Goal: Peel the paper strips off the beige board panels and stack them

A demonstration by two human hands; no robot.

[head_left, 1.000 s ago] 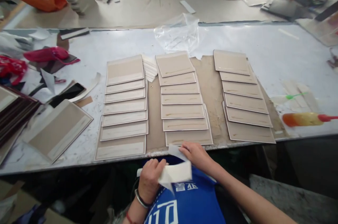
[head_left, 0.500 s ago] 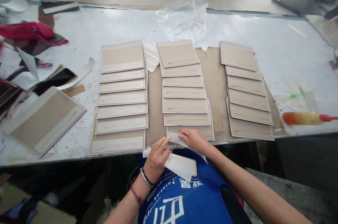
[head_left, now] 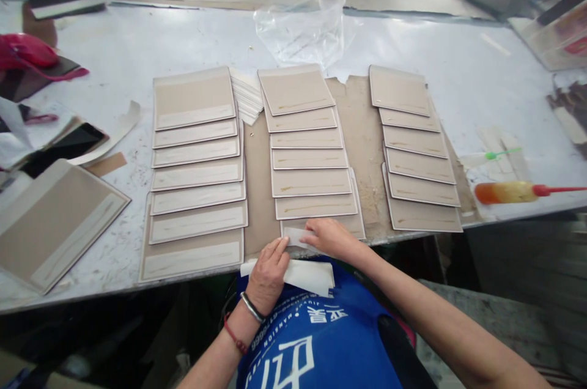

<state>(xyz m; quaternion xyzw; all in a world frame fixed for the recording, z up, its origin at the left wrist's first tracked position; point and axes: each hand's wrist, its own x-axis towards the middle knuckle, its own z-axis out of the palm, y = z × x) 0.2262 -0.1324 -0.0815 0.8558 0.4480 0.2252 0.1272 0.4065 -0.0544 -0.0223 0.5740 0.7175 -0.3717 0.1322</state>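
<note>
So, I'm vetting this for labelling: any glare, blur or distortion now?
Head view: highlights on the clear plastic, soft sheen on the white tabletop; head view, outer edges: smeared, stretched; head view, lower centre: left hand and right hand fairly clear.

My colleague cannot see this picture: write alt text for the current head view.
A person's right hand pinches a white strip over the nearest panel of the middle column, with the left hand at its other end. Three columns of overlapping beige panels spread across a white table, a bottle with a red tip to the right.
</note>
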